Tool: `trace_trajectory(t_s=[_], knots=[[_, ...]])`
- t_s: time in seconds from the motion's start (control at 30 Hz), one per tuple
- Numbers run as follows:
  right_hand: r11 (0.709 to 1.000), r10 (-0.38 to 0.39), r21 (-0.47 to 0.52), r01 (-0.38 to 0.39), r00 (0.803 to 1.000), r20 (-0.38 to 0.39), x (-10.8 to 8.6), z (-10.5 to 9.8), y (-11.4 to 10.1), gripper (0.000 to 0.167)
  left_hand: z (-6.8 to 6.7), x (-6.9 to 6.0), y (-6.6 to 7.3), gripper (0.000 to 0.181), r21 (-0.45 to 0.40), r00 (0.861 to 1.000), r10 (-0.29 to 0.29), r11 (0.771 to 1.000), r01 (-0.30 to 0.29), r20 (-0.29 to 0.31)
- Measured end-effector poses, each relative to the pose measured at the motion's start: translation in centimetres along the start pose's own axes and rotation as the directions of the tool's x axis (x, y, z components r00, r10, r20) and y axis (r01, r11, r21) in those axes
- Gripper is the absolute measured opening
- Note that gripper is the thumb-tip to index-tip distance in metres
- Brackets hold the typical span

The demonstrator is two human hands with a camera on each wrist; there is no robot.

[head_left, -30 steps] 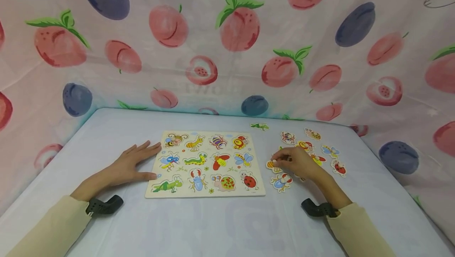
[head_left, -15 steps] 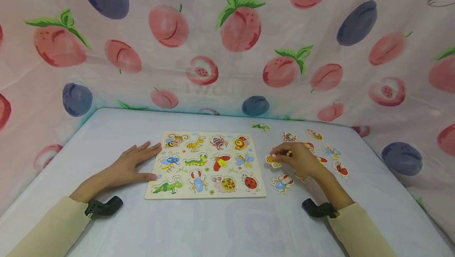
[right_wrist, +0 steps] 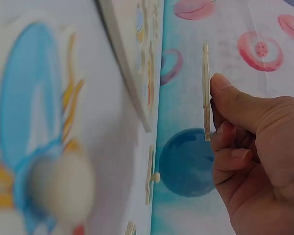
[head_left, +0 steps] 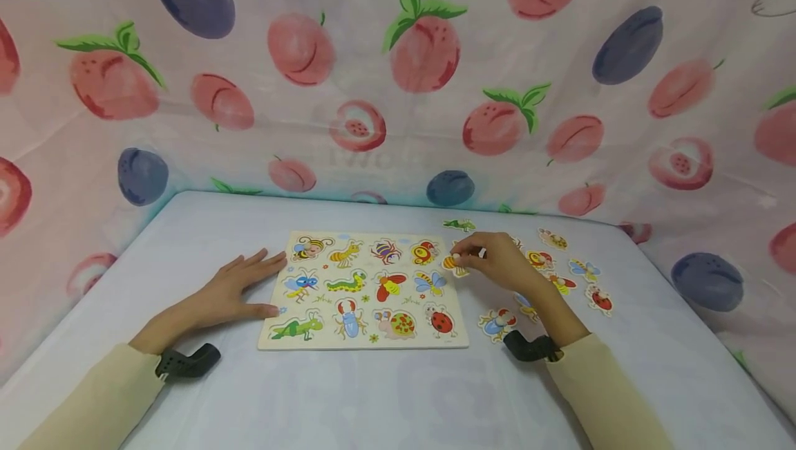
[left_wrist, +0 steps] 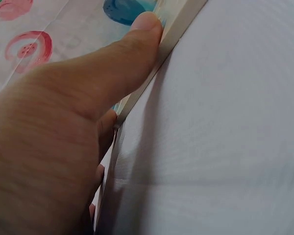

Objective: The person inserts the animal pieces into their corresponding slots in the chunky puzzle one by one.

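Observation:
In the head view my right hand [head_left: 497, 260] pinches an orange striped insect puzzle piece [head_left: 452, 265] by its small knob. The piece is just beside the upper right part of the wooden insect puzzle board [head_left: 429, 343]. Edge-on in the right wrist view, the thin puzzle piece [right_wrist: 206, 93] is held up off the table between thumb and fingers. My left hand [head_left: 218, 298] lies spread at the board's left edge. Its thumb [left_wrist: 132, 49] touches that edge in the left wrist view. Printed insects fill the board's outlines.
Loose knobbed pieces lie right of the board: a blue beetle [head_left: 497, 325], a ladybug [head_left: 599, 299], a dragonfly [head_left: 584, 270], a snail [head_left: 553, 238] and others. A green grasshopper piece [head_left: 459, 225] lies behind. Fruit-patterned cloth [head_left: 398, 139] hangs at the table's back.
My right hand has lifted the orange striped piece from among the loose pieces and carried it left and away from me, to the board's edge. The left hand stays in place.

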State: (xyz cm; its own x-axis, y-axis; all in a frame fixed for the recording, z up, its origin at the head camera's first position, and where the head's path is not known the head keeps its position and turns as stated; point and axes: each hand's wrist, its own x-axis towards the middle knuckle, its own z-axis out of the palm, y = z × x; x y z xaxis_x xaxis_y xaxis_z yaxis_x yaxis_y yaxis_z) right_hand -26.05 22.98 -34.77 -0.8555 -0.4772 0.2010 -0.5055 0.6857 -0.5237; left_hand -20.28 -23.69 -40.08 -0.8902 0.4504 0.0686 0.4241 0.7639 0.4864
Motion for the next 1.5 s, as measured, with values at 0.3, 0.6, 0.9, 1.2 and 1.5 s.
trace_trajectory(t_s=[0.3,0.6,0.9,1.2,1.5], knots=[[0.999,-0.049,0.019,0.050,0.999,-0.019,2.1,1.0,-1.1,0.014,0.0,0.2,0.1,0.093,0.002,1.000,-0.006,1.000,0.006,-0.002],[0.995,-0.077,0.056,0.078,0.997,-0.018,3.5,2.1,-2.3,0.013,0.1,0.2,0.2,0.093,-0.003,1.000,-0.016,1.000,0.016,0.001],[0.994,-0.074,0.074,0.074,0.997,-0.001,4.9,2.9,-3.9,0.012,0.0,0.1,0.4,0.093,-0.012,1.000,-0.025,1.000,0.025,-0.001],[0.996,-0.040,0.085,0.039,0.999,0.016,6.4,4.3,-4.9,0.012,0.0,0.0,0.4,0.093,-0.004,1.000,-0.027,1.000,0.027,-0.006],[0.992,-0.062,0.107,0.063,0.998,-0.010,7.7,5.4,-5.3,0.014,0.1,0.0,0.3,0.093,-0.004,1.000,-0.016,1.000,0.016,-0.010]])
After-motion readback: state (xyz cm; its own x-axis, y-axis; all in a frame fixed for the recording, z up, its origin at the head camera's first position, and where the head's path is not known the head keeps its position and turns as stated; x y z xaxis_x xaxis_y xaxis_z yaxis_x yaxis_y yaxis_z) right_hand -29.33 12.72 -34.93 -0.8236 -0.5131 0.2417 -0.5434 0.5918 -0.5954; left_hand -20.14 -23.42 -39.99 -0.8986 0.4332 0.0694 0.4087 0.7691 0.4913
